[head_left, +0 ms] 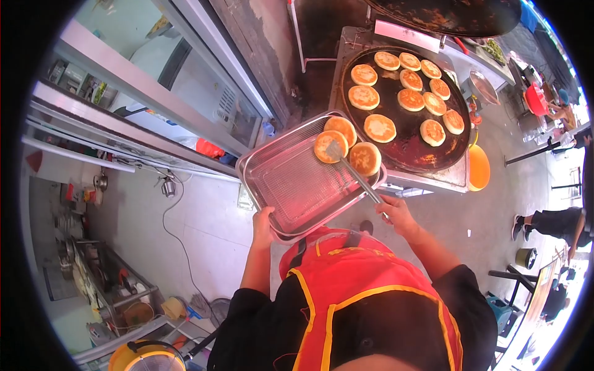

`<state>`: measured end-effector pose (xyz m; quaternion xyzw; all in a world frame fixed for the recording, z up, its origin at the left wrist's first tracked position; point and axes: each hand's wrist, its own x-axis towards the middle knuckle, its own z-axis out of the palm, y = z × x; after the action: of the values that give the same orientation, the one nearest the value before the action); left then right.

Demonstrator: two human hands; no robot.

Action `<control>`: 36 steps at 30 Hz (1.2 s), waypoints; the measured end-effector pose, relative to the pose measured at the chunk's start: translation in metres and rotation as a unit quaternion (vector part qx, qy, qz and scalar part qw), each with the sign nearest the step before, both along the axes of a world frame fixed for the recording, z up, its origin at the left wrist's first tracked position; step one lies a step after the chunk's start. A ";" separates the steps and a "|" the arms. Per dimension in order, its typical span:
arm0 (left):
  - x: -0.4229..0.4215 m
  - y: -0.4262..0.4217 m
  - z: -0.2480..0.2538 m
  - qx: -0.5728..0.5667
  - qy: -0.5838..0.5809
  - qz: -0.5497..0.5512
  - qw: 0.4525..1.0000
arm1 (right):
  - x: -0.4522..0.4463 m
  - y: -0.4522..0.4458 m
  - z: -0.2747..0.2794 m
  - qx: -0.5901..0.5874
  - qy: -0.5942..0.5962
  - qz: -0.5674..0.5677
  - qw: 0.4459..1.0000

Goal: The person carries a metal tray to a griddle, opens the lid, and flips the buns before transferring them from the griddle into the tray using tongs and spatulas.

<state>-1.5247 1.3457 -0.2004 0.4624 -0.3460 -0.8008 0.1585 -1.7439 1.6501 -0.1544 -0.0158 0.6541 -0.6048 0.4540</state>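
My left hand grips the near left corner of a rectangular metal tray with a perforated rack inside. The tray tilts beside the griddle, its far end close to the pan's rim. My right hand is closed around the handle of metal tongs. Their flat tip rests on a browned flatbread at the tray's far end; whether the lower arm is under it is hidden. Touching it are a second flatbread behind and a third flatbread to the right, near the tray's edge.
Several round flatbreads lie on the dark round griddle, its raised lid above. An orange bucket stands right of the stove. A sliding window is at left. A person in dark clothes is at far right.
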 end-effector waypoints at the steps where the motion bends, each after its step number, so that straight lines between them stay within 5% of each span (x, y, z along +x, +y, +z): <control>1: 0.000 0.000 0.004 -0.005 -0.008 -0.003 1.000 | 0.001 0.000 -0.002 0.013 0.044 0.017 0.999; 5: -0.001 -0.001 -0.002 0.035 0.051 -0.003 0.998 | -0.002 0.015 0.012 0.107 0.376 0.123 0.912; 11: -0.006 0.004 0.015 0.032 0.054 -0.011 0.998 | -0.023 0.021 0.044 0.175 0.501 0.152 0.833; 15: 0.003 -0.006 -0.008 0.036 0.040 -0.024 0.998 | -0.029 0.026 0.066 0.197 0.310 0.193 0.910; 24: -0.003 -0.004 0.006 0.037 0.031 -0.014 0.999 | -0.023 0.011 0.039 0.185 0.307 0.153 0.921; 30: -0.001 -0.006 0.002 0.049 0.038 -0.026 0.998 | -0.028 0.020 0.069 0.171 0.352 0.106 0.914; 36: -0.002 -0.004 0.000 0.033 0.030 -0.022 0.999 | -0.082 0.088 0.085 0.158 0.117 -0.066 0.978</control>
<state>-1.5267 1.3419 -0.2008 0.4356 -0.3251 -0.8284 0.1357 -1.8261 1.7384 -0.0698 0.0285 0.7894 -0.5167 0.3301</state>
